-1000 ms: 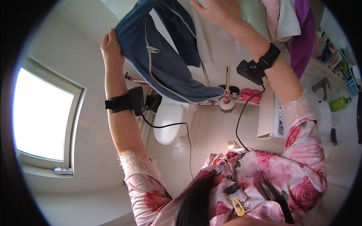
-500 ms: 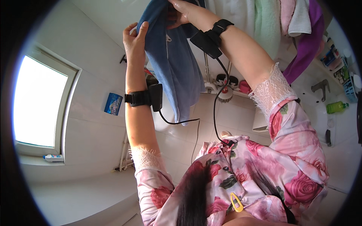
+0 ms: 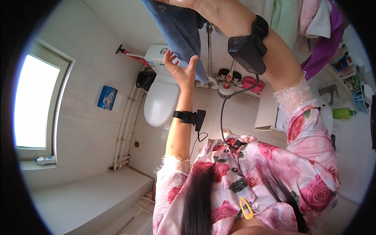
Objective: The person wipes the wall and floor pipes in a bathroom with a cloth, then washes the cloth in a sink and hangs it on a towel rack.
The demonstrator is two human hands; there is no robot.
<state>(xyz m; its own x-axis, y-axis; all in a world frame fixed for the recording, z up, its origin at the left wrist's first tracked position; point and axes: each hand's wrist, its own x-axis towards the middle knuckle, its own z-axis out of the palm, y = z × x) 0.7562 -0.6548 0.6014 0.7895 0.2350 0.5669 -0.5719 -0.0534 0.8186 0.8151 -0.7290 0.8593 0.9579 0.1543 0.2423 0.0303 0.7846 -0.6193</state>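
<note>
A blue towel [image 3: 178, 33] hangs down from the top edge of the view, darker on its right side and paler toward its lower end. My right hand [image 3: 182, 3] is at the top edge, cut off by the frame, with the towel gathered under it; its fingers are mostly out of sight. My left hand [image 3: 182, 72] is raised near the towel's lower end, fingers curved and thumb apart, holding nothing. I cannot tell whether its fingertips brush the cloth.
Behind the towel stands a white toilet [image 3: 161, 102], with a black bin [image 3: 145, 80] beside it. Several towels [image 3: 288, 23] hang at the upper right. A sink with a tap [image 3: 329, 93] and a green bottle [image 3: 344, 113] is at the right. A window [image 3: 41, 103] is at the left.
My left hand has let go of the towel's left edge and moved down and right. My right arm has shifted right, and the towel's lower end is higher, uncovering the toilet.
</note>
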